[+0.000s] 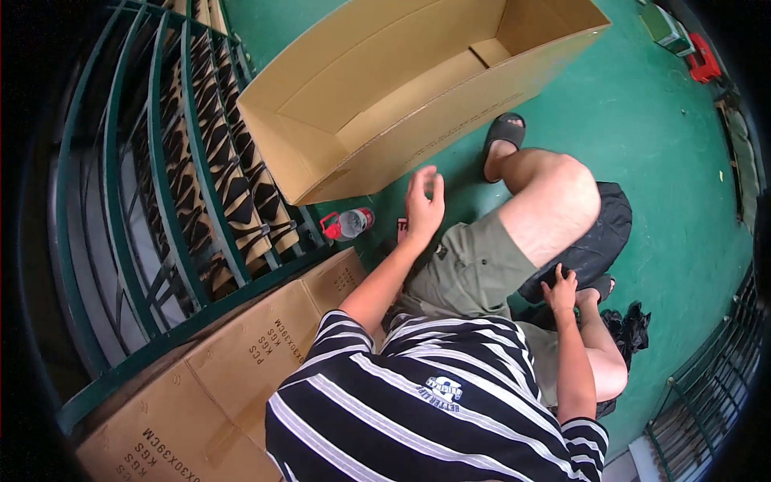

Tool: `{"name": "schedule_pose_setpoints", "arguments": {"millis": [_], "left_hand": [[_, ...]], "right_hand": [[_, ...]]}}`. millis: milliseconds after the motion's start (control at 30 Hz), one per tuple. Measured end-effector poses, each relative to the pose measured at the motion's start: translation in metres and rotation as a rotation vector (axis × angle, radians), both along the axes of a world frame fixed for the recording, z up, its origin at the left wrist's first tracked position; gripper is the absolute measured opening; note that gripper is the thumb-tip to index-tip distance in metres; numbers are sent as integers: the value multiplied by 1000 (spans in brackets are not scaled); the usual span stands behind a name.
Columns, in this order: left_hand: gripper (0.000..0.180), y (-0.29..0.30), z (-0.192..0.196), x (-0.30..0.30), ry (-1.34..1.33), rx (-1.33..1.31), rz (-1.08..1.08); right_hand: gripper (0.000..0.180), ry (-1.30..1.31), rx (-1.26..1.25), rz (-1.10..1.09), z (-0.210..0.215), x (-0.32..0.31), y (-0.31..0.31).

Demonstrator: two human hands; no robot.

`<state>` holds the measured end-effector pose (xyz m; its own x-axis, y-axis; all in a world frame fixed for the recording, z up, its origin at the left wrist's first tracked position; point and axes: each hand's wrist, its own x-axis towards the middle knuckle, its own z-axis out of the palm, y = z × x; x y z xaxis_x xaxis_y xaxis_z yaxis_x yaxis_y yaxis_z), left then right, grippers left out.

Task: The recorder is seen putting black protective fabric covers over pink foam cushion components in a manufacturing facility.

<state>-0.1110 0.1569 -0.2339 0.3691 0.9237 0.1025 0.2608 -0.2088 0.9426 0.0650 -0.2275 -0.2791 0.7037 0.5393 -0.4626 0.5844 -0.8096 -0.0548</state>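
My left hand (426,202) is raised in front of the long side of an open cardboard box (462,112). Its thumb and fingers are bent but apart, slightly blurred, and I see nothing between them. By my right leg, my right hand (560,291) rests with spread fingers against a large black bag (598,237). The bag lies on the floor, partly hidden under my raised knee. What is inside it does not show.
A clear plastic bottle with a red handle (353,223) lies near the box corner. Left stands a green metal rack (193,145) holding many black pieces. Flat cartons (265,353) sit beside me. Black plastic (630,329) lies by my right foot. A red case (703,60) is far right.
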Motion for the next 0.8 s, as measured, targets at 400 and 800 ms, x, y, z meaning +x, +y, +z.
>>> {"name": "schedule_pose_setpoints", "arguments": {"millis": [400,800], "left_hand": [[56,-136,-207,-214,1085,-165,-540],[55,-136,-313,-247,1189,-367,-459]], "right_hand": [[62,494,-263,107,11,25,28],[67,512,-106,435,-59,48,-20]]}}
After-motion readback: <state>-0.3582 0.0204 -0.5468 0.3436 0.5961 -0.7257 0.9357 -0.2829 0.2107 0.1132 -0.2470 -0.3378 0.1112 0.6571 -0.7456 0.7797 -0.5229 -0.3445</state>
